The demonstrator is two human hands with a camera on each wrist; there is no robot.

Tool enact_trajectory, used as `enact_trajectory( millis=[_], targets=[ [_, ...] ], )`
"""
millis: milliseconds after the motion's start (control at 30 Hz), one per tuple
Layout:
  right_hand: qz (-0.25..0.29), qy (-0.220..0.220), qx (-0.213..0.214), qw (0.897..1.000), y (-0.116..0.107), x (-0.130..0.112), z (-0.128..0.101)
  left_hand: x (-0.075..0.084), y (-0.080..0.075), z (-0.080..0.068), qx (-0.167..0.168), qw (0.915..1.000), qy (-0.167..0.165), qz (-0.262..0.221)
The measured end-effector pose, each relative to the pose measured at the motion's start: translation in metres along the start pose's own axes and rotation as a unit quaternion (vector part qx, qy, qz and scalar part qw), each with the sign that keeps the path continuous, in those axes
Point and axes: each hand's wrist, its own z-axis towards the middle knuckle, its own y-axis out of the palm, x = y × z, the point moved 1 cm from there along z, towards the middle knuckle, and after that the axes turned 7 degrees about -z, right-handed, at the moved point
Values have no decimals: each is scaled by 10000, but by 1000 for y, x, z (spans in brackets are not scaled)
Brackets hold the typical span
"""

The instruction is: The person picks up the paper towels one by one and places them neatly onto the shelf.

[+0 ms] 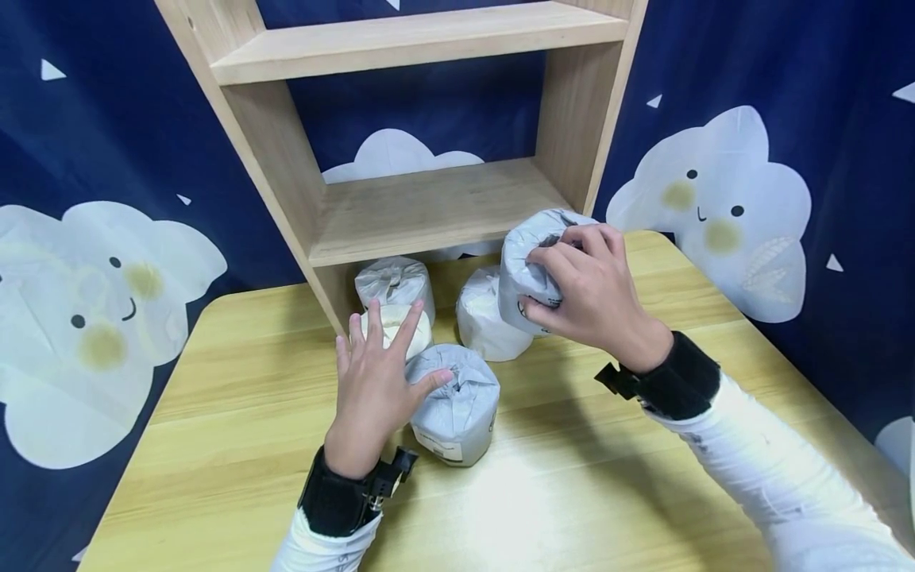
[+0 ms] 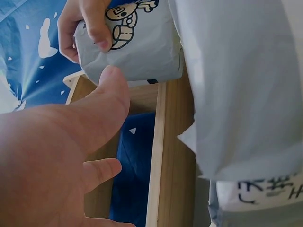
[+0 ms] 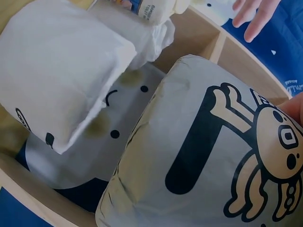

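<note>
My right hand (image 1: 593, 294) grips a grey-wrapped toilet paper roll (image 1: 525, 258) by its top, fingers tucked into the centre. That roll is raised, in front of the shelf's right side; a cartoon print shows on its wrapper (image 3: 156, 142) in the right wrist view. My left hand (image 1: 375, 389) is spread over a cream-coloured roll (image 1: 422, 335), its thumb over the top of a grey-wrapped roll (image 1: 457, 417) in front. Whether it touches them I cannot tell. A white-looking wrapped roll (image 1: 489, 326) stands below the held one, and another wrapped roll (image 1: 395, 278) sits behind the cream one.
A wooden shelf unit (image 1: 429, 210) stands at the back of the wood-grain table (image 1: 236, 445), its lowest board above the rear rolls. Behind hangs a dark blue curtain (image 1: 236, 262) with cloud prints.
</note>
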Motion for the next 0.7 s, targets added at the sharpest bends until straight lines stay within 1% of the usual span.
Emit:
enact_trajectory(
  millis=[100, 333, 500, 700],
  targets=[
    [-42, -27, 18, 10000, -1, 1, 3, 0, 0, 0, -20, 10000, -9, -12],
    [58, -7, 372, 9993, -1, 4, 14, 0, 0, 1, 8, 10000, -6, 1],
    [21, -18, 406, 9992, -2, 6, 21, -1, 0, 1, 53, 10000, -2, 27],
    [-48, -62, 498, 9987, -3, 8, 30, -1, 0, 0, 16, 10000, -16, 31]
  ],
)
